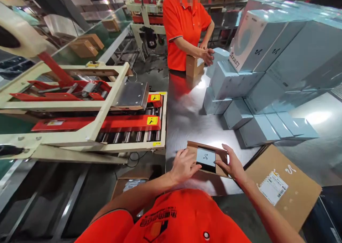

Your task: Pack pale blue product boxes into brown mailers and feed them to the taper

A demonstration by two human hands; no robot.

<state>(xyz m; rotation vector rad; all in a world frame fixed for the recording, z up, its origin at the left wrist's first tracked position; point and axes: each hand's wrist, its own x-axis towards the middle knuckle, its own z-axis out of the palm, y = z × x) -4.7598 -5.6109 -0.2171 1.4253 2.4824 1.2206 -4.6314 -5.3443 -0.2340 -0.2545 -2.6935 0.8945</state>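
An open cardboard box (pixel 220 170) is at the near edge of the metal table, its flaps raised. Inside it lies a small white box (pixel 206 156) with a black squiggle logo on top. My left hand (pixel 184 166) grips the cardboard box's left side, its thumb along the near edge. The right flap is held between the thumb and fingers of my right hand (pixel 232 163). The underside of the cardboard box is hidden.
White boxes (pixel 256 129) are stacked along the table (pixel 184 125)'s right side. A large labelled carton (pixel 291 186) is at the near right. Left stands a roller conveyor machine (pixel 125 123) with red rails. A co-worker (pixel 179 25) across the table touches a small carton (pixel 192 65).
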